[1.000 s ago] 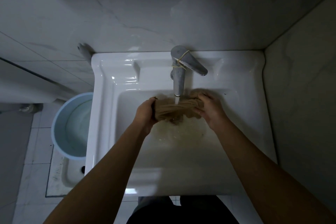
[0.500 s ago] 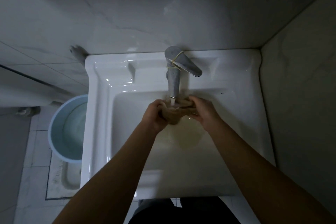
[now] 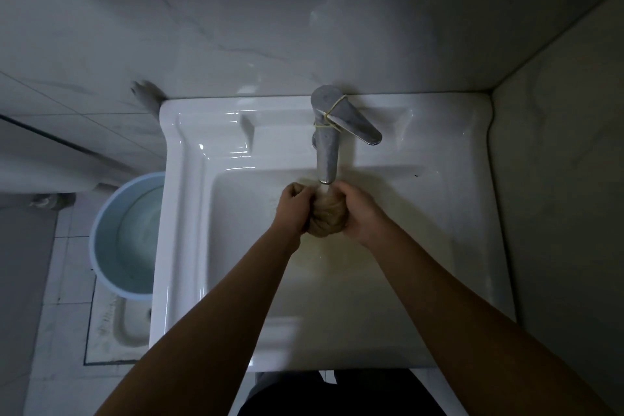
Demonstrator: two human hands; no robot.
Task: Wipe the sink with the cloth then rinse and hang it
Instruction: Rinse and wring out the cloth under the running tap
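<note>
A tan cloth (image 3: 327, 217) is bunched into a tight wad over the basin of the white sink (image 3: 189, 213). My left hand (image 3: 293, 209) grips its left side and my right hand (image 3: 358, 213) grips its right side. The wad sits just under the spout of the metal faucet (image 3: 326, 145), and water runs from the spout onto it. Murky water pools in the basin below my hands.
The faucet lever (image 3: 358, 127) points right, with a yellow rubber band around the faucet body. A light blue bucket (image 3: 111, 240) with water stands on the floor left of the sink. Tiled walls close in behind and on the right.
The cloth was stretched out between my hands a second ago. My hands have come together and the cloth is now squeezed into a compact wad under the running water.
</note>
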